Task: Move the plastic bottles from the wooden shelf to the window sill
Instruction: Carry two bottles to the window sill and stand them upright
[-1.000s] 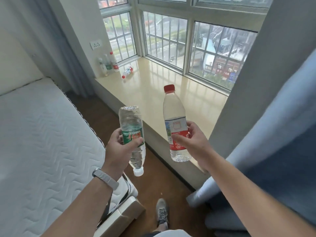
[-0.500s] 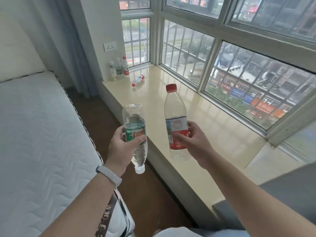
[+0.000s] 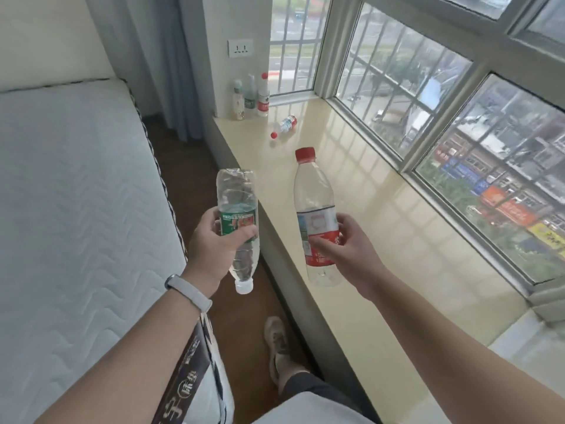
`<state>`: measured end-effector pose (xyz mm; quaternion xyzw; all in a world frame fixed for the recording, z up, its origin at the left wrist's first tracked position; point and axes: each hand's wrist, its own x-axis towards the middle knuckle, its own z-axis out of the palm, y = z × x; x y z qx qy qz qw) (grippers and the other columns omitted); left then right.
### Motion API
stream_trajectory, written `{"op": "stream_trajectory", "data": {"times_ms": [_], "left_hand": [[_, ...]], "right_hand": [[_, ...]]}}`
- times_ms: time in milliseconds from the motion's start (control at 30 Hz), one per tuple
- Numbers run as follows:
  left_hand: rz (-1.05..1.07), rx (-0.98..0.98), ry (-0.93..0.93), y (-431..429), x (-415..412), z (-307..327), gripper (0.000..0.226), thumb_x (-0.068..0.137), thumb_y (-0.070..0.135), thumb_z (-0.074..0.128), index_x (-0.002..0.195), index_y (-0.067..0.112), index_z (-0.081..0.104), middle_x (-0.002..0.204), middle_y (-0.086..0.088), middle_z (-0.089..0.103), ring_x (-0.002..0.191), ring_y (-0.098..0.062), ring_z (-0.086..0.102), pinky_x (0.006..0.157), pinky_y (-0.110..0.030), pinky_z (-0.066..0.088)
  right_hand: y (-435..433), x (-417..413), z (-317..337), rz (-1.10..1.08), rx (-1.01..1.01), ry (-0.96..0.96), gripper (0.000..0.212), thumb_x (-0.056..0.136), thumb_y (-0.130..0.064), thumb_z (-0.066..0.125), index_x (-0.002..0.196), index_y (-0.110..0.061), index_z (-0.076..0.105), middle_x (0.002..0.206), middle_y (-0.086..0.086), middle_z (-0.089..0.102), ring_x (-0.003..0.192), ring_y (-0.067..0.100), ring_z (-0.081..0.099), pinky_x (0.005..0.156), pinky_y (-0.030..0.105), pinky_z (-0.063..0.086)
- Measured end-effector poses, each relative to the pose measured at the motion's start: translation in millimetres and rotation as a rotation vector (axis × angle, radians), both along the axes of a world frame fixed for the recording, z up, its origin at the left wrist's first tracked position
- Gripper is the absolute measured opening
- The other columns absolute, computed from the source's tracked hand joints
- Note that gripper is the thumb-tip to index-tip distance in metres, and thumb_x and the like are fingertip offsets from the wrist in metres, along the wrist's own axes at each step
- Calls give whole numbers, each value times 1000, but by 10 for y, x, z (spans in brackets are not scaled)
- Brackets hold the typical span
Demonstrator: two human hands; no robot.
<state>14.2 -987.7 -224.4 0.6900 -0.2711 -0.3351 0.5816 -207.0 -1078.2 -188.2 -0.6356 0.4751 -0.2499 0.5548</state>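
Clear plastic is in both hands in the head view. The left hand (image 3: 211, 243) has its fingers and thumb curled round the label of the green-label bottle (image 3: 237, 194), which is upside down with its white cap pointing to the floor (image 3: 244, 313). The right hand (image 3: 351, 252) grips the red-label bottle (image 3: 313, 191) at the label, upright with the red cap on top. This one hangs over the near edge of the window sill (image 3: 397, 246), while the green one is above the floor, between the sill and the bed (image 3: 76, 194). At the far end of the sill there are three upright bottles (image 3: 250, 97) beside the wall, and a lying bottle (image 3: 286, 124) near them. The step in hand seems to be carrying the pair to that group. To do it well, I think the left wrist should turn the green bottle upright before it comes down. Each bottle should be lowered flat on its base, a little apart from the lying one, because such light bottles tip easily. Against the earlier frames, both grips are unchanged, but the person has moved on along the sill. The far group looks closer, and the grey curtain on the right is gone from view.
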Motion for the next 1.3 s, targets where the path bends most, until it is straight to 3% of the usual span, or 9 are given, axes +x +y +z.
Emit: {"op": "stream_trajectory", "data": {"times_ms": [200,300,433,600,767,1033,1300], "left_hand": [[106,15,-46,-685,449,10,43,77,23,86,115,24,66,101,6,74,91,-13,72,86,-39,60],[139,64,-70,-1029,682,97,39,71,32,86,106,33,67,96,10,75,91,-15,72,87,-43,60],[190,65,-123,-1451,981,236,29,75,27,85,97,35,68,91,12,75,89,-14,72,85,-40,59],[204,75,-134,-1852,1189,335,32,75,27,85,102,33,68,95,8,75,91,-15,72,83,-39,60],[191,43,-146,-2176,1369,412,33,73,29,84,101,32,68,96,7,76,92,-16,73,81,-36,59],[181,6,-86,-2656,1736,329,38,73,26,84,108,24,68,98,4,76,93,-18,73,88,-44,60],[146,-29,-13,-3373,2453,72,35,78,22,84,109,25,68,98,6,76,92,-14,73,83,-37,59]], "right_hand": [[-946,726,-228,90,64,-43,41,85,-27,76,116,-32,50,108,-2,65,86,10,70,70,25,56],[-1377,1043,-254,109,110,-81,40,86,-25,74,119,-29,51,107,-2,65,82,6,70,64,19,54],[-1959,1415,-208,166,119,-130,32,87,-24,73,110,-34,53,107,-2,66,83,6,70,63,18,54],[-2436,1661,-163,176,113,-171,29,87,-26,73,105,-37,52,104,-4,67,85,8,70,61,17,54],[-2755,1794,-216,175,131,-167,28,87,-26,73,105,-35,54,104,-2,67,87,12,70,67,24,56],[-3133,2058,-269,169,135,-119,32,87,-27,73,110,-35,53,107,-1,67,94,15,69,76,32,56],[-3705,2603,-378,32,131,-58,53,74,-43,74,120,-26,56,108,1,69,98,20,70,87,48,57]]}}
